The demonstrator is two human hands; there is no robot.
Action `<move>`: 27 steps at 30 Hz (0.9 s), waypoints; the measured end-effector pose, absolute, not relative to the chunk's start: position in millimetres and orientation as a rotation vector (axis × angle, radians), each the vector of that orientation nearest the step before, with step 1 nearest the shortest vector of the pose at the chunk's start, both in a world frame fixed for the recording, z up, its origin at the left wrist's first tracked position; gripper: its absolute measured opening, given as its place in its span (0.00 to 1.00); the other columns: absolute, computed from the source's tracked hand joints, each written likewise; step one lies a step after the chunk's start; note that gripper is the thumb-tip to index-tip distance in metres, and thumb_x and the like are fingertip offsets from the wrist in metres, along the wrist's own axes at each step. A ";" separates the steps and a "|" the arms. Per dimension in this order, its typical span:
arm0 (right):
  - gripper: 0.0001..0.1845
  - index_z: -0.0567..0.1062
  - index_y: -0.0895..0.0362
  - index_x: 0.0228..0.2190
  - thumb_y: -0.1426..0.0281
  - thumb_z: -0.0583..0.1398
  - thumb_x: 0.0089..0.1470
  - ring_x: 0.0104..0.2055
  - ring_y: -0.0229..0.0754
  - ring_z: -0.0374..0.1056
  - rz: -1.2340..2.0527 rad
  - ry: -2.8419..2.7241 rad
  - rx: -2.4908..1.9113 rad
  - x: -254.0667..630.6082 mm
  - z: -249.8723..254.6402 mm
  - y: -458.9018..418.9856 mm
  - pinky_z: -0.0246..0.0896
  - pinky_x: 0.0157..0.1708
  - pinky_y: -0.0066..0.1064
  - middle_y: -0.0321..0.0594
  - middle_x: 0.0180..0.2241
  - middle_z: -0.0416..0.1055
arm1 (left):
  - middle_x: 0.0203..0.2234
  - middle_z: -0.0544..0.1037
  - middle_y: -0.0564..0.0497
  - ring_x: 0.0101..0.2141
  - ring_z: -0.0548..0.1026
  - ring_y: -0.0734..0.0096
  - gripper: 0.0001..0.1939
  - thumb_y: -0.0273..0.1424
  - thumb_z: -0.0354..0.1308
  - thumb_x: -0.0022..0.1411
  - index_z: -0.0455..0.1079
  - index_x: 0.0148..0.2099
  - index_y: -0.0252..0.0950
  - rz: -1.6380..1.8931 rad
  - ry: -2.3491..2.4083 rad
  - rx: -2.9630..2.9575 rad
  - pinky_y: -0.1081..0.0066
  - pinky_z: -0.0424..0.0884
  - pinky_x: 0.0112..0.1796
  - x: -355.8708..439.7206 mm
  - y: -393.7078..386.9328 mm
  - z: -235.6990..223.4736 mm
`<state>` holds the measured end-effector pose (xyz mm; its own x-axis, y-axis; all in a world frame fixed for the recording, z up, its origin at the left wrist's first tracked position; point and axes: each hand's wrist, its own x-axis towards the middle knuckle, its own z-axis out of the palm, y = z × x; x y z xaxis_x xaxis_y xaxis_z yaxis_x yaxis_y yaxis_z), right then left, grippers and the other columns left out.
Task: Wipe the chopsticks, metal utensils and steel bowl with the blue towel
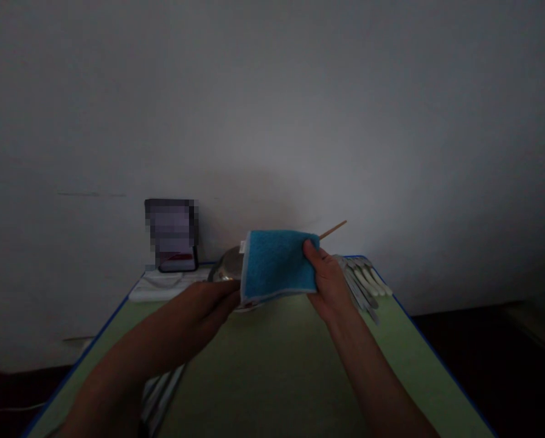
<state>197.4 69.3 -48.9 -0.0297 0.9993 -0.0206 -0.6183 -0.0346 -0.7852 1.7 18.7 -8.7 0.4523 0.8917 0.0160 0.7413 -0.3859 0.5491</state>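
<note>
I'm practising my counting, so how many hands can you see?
2. The left hand is at the left edge of the blue cloth, its fingertips hidden, and the right hand grips the cloth's right side.

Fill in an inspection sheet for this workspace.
Surface: green tabletop with blue edging.
Job's things: blue cloth, held up; thin stick projecting beyond its upper right corner; round metal vessel partly hidden behind.
Clutter: pale-handled utensils at back right; white item and pixelated dark-framed object at back left; long strips beneath the left forearm, unclear.
Grippers: right hand grips the cloth; left hand at its lower left corner, fingertips hidden.
Cables: possibly one, a thin pale line at lower left.
Surroundings: grey wall behind.
</note>
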 end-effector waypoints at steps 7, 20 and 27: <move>0.12 0.77 0.58 0.29 0.65 0.65 0.40 0.22 0.36 0.70 1.580 -1.010 -0.766 229.1 -45.6 69.4 0.67 0.27 0.29 0.37 0.24 0.77 | 0.37 0.77 0.51 0.39 0.74 0.63 0.15 0.37 0.43 0.64 0.68 0.45 0.40 0.492 1.373 2.192 0.68 0.67 0.40 0.9 18.3 -9.2; 0.21 0.74 0.56 0.36 0.63 0.66 0.37 0.35 0.38 0.69 1.114 -1.044 -0.974 239.9 -48.2 80.4 0.63 0.38 0.31 0.39 0.35 0.75 | 0.46 0.75 0.50 0.42 0.75 0.62 0.21 0.33 0.40 0.65 0.58 0.59 0.43 0.685 1.444 2.322 0.63 0.69 0.43 19.4 23.2 -9.2; 0.18 0.73 0.55 0.40 0.59 0.52 0.53 0.44 0.40 0.68 1.415 -0.727 -0.755 206.1 -42.4 74.5 0.59 0.47 0.36 0.39 0.42 0.73 | 0.45 0.75 0.45 0.35 0.77 0.59 0.32 0.20 0.43 0.58 0.49 0.63 0.43 0.493 1.779 2.566 0.65 0.71 0.32 57.2 23.2 -20.8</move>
<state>206.1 74.5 -42.4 0.0298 0.9995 -0.0037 -0.5786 0.0142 -0.8155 57.2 23.2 -20.8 0.3181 0.9105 0.2641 0.9166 -0.3665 0.1595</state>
